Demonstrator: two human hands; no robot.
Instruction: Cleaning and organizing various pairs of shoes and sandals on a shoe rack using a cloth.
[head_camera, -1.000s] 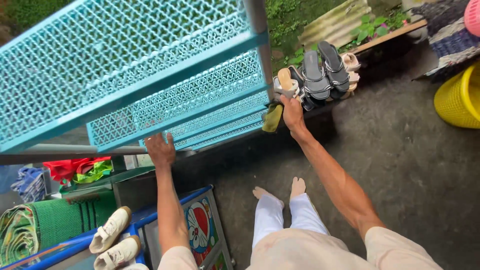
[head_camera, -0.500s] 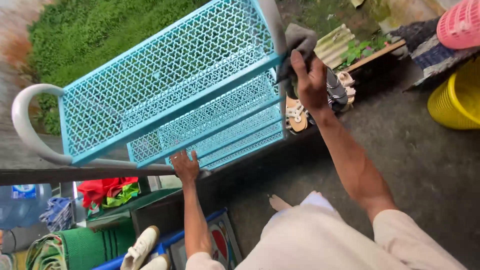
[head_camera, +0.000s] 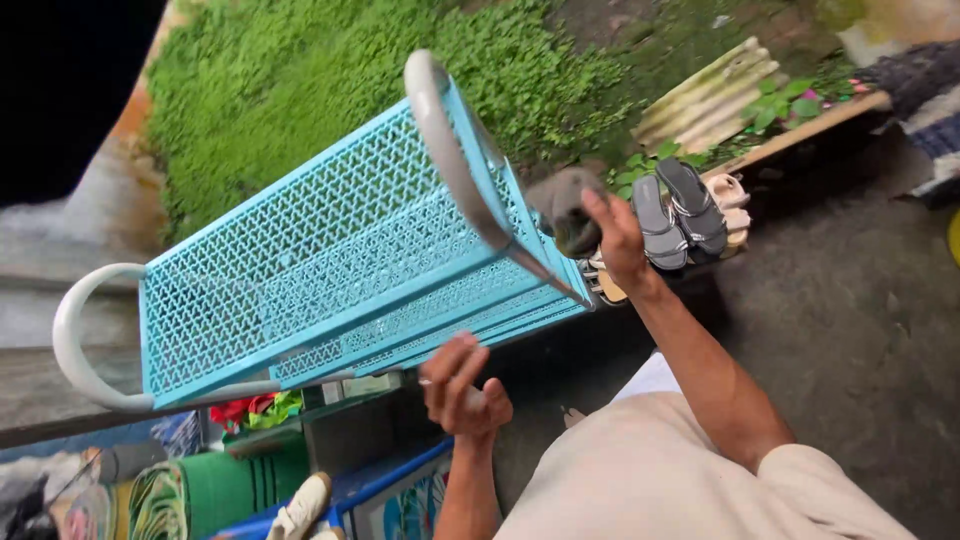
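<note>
Blue mesh rack (head_camera: 330, 260) tilted, above the left hand and left of the right. Right hand (head_camera: 615, 235) by its grey frame tube (head_camera: 455, 150) — fingers clamped on a dark cloth (head_camera: 562, 205). Left hand (head_camera: 462, 392) below the rack, fingers loosely curled, holding nothing, not touching it. Sandals (head_camera: 680, 210) just behind.

Daylight falls on a dark concrete floor (head_camera: 850, 330); green ground cover (head_camera: 300, 90) beyond, sandals (head_camera: 680, 215) along the edge, a rolled green mat (head_camera: 215, 495) lower left
</note>
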